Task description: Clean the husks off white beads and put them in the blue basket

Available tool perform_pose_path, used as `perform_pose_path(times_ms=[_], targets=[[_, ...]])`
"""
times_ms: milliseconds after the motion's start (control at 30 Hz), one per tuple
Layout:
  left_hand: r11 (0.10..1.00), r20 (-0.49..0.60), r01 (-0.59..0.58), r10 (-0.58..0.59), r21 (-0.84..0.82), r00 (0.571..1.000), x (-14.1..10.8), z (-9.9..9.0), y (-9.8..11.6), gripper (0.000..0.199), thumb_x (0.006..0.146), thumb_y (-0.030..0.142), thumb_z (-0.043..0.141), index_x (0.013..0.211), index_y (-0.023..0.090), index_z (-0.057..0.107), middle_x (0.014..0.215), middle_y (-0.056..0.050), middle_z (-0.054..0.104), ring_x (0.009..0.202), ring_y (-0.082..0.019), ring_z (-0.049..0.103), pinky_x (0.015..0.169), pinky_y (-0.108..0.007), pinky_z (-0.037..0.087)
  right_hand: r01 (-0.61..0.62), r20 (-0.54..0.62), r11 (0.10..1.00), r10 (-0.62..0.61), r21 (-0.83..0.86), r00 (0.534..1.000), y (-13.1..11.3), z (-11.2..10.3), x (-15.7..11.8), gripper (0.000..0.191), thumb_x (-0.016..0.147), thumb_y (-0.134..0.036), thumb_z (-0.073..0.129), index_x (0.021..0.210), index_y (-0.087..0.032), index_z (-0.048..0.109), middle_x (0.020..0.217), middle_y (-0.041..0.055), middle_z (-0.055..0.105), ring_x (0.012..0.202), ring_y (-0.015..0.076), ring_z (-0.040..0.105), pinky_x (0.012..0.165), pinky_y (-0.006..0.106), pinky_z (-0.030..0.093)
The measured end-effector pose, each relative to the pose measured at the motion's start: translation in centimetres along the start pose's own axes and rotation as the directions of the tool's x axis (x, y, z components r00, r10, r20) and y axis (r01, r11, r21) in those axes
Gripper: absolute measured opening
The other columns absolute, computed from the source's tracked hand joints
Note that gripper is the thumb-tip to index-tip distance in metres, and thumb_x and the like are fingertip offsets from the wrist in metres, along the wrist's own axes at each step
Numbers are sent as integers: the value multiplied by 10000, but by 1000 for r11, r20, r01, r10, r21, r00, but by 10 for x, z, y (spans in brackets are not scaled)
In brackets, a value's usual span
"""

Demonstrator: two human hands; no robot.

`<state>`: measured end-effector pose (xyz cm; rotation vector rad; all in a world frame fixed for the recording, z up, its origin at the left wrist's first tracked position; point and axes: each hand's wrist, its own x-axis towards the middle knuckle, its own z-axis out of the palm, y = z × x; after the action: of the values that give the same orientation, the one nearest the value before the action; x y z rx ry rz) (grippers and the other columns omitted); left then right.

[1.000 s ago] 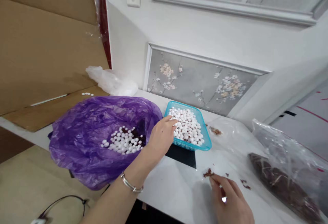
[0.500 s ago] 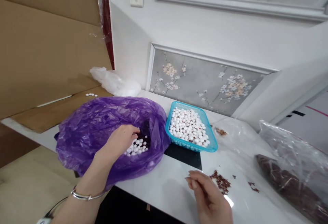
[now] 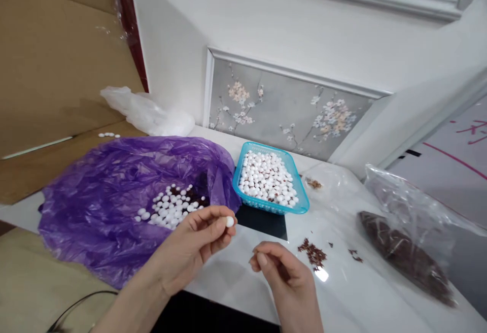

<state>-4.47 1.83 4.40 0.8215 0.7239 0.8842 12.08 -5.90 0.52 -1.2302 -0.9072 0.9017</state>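
A: Where exactly is the white ball (image 3: pixel 230 222)?

B: It is near the centre of the frame, between the ends of the thumb and index finger of the left hand (image 3: pixel 192 241). These fingers (image 3: pixel 216 227) are closed to the width of the ball and pinch it; its outer side is uncovered.

A: And the right hand (image 3: pixel 292 277)?

B: It is at the lower centre, near the ball but not touching it. Its fingers (image 3: pixel 268 267) are curled, with the tips close together. If something small is between them, I cannot tell.

A: What is around the hands?

B: At the left of the frame there is an open purple bag (image 3: pixel 83 221), with loose white balls (image 3: pixel 171 208) and something dark inside. Just beyond the hands stands a blue basket (image 3: pixel 303 203), filled with similar balls. To the right of the right hand, small brown pieces (image 3: pixel 314 255) lie in a pile on the white desk (image 3: pixel 342 292). Further right lies a clear plastic bag (image 3: pixel 411 206) with a brown mass in it.
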Motion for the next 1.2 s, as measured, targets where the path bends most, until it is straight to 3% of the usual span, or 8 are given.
perform_pose_path(times_ms=[100,267,467,833,1200], targets=[[953,39,138,-132,-268,990,-3,11,-20,217,698,216,812,893,181,723,776,-1,649,656,-58,598,664,-143,507,0,-19,999,0,32,1000,-7,0,0,120,801,-332,697,795,-215,668,649,-8,660,606,121,612,619,220,514],[905,92,213,-192,-369,977,2,15,-40,118,817,234,705,856,122,702,731,-10,601,585,-41,554,596,-135,487,13,62,997,-18,74,998,-1,-4,3,106,856,-316,654,818,-217,643,674,-14,659,636,115,612,645,228,504],[918,59,196,-187,-346,981,8,15,-53,220,819,326,698,783,109,684,650,16,546,511,-22,474,521,-117,413,-33,48,997,29,70,998,10,1,4,152,883,-345,612,814,-209,611,642,-30,610,591,108,571,614,226,479],[970,82,89,-72,-225,994,8,20,-57,247,773,358,738,689,139,658,612,31,516,548,-55,423,571,-156,380,230,87,968,-221,-103,971,11,12,-1,165,929,-242,520,774,-221,572,807,5,495,756,149,536,675,265,452],[985,22,53,-50,-165,998,7,17,-60,184,713,311,796,707,152,702,640,24,564,588,-63,462,611,-166,404,211,72,964,-202,-163,977,14,11,-5,138,925,-261,524,798,-222,559,834,11,491,817,167,552,741,292,472]])
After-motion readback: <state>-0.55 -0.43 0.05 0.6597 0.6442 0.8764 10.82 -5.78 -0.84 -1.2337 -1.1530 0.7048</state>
